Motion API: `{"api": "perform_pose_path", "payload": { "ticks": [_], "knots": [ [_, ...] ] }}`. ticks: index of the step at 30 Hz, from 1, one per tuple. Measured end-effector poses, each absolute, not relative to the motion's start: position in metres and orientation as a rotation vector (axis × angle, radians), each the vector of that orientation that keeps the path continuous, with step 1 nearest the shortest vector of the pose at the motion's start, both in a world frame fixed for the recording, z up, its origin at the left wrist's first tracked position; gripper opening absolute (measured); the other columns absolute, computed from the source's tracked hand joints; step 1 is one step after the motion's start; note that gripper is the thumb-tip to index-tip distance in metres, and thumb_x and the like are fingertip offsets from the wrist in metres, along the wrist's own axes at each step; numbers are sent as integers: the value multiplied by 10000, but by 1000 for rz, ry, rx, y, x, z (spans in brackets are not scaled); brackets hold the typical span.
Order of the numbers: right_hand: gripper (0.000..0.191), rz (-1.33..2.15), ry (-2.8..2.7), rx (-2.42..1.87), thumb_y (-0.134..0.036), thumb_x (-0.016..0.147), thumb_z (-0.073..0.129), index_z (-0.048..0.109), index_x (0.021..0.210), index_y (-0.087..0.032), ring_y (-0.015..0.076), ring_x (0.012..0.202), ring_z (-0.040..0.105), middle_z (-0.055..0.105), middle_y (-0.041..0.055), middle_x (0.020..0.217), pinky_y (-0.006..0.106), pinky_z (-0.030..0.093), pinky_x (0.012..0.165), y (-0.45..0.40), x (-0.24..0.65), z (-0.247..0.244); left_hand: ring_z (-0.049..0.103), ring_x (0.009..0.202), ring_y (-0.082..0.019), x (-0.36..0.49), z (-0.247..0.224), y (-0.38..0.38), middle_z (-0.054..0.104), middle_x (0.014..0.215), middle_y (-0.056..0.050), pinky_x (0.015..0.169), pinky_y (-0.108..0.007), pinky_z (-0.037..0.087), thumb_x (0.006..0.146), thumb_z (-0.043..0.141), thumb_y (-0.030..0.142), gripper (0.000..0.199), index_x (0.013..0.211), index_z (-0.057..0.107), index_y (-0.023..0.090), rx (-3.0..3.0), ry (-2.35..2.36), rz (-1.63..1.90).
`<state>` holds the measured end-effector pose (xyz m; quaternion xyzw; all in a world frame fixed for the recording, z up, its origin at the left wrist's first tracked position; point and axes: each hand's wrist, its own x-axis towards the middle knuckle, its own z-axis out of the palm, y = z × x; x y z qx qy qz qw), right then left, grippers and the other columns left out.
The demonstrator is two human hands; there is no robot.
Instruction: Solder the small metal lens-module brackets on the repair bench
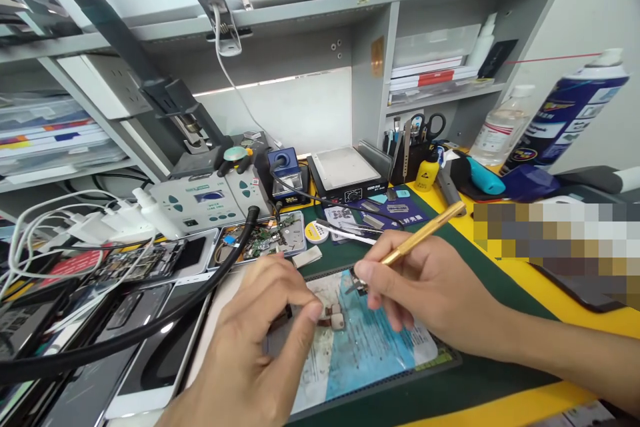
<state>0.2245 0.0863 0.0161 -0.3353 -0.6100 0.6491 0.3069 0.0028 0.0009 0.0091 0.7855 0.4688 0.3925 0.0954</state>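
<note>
Here, low in the centre of the frame, our left hand pinches a small part against the blue mat, fingers closed on it. Our right hand is clamped pen-fashion on a gold tool. The tool's long axis runs from upper right down to lower left, its tip just right of the part. Both hands are close together; the left is on the part, the right just beside it.

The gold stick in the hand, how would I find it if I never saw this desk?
Start at the green mat with yellow edges on the desk. Above its blue work pad, the right hand pinches a thin gold tool, slanting up to the right. It is the only shiny gold rod; the tweezers nearby are silver.
</note>
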Motion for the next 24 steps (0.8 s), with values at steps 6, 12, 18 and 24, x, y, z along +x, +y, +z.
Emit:
{"api": "perform_pose_path", "payload": {
  "ticks": [6,12,18,24],
  "knots": [
    [120,1863,-1847,-914,-256,977,637,563,892,-216,99,452,514,505,-90,549,173,409,411,85,224,15,559,1052,-258,4,2,5,637,1057,-64,1057,-537,441,901,634,157,259,1156,635,202,2614,1464,759],
    [162,1779,-1886,-851,-135,896,617,504,815,-218,72,462,352,414,-113,540,197,289,443,79,224,12,557,1044,-236,7,-5,6,649,1017,-43,1108,-550,411,934,583,126,192,1096,648,209,2569,1456,817],
    [119,1678,-1955,-885,-147,870,628,543,820,-213,94,497,351,410,-102,551,230,285,473,78,222,8,571,1120,-268,8,0,5,677,1088,-61,1139,-611,412,922,605,143,246,1151,654,221,2567,1492,778],
    [109,1652,-1992,-929,-166,863,647,553,841,-218,111,515,384,427,-90,563,245,296,486,76,223,10,576,1162,-288,9,-8,7,697,1079,-67,1184,-669,340,923,574,118,249,1127,658,233,2605,1451,851]
  ]
}}
